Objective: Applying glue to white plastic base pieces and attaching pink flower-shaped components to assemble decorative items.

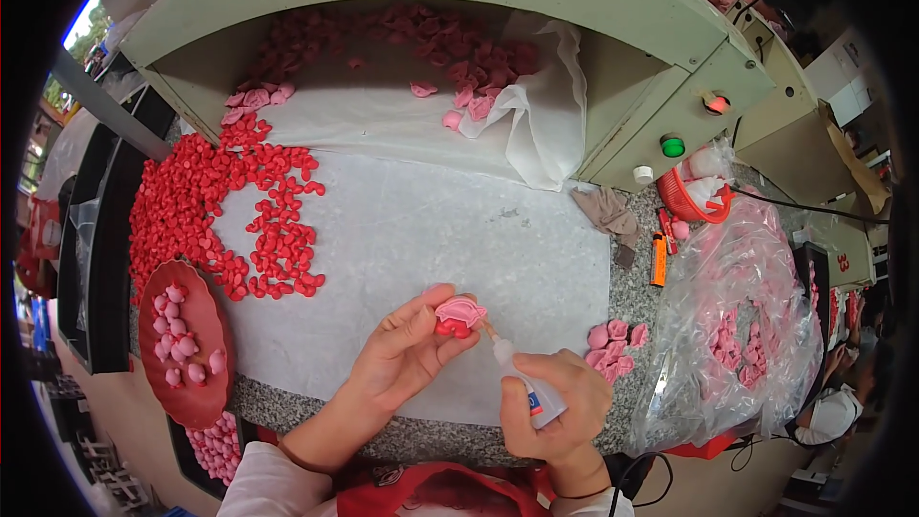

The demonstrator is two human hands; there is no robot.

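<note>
Holding a small pink-and-red moulded piece above the front part of the white sheet, pinched between thumb and fingers of the left hand. Gripping a white squeeze bottle in the right hand, fingers clamped around its body, nozzle pointed at the piece's right edge; cannot tell if touching. Could flood that edge or dribble onto the left fingertips if squeezing too hard, given such close quarters. Could poke or twist the piece loose by pushing the nozzle in, or drop it from too light a pinch. Note curled pink pieces just right of the sheet, on the granite worktop, near enough to get knocked by a wide elbow swing. Beyond them, see a clear plastic bag and an orange lighter. At left, note loose red pieces, spilling onto the sheet, so prone to scattering if brushed, plus a scalloped red dish with round pink pieces. At back, see a pale green cabinet.
</note>
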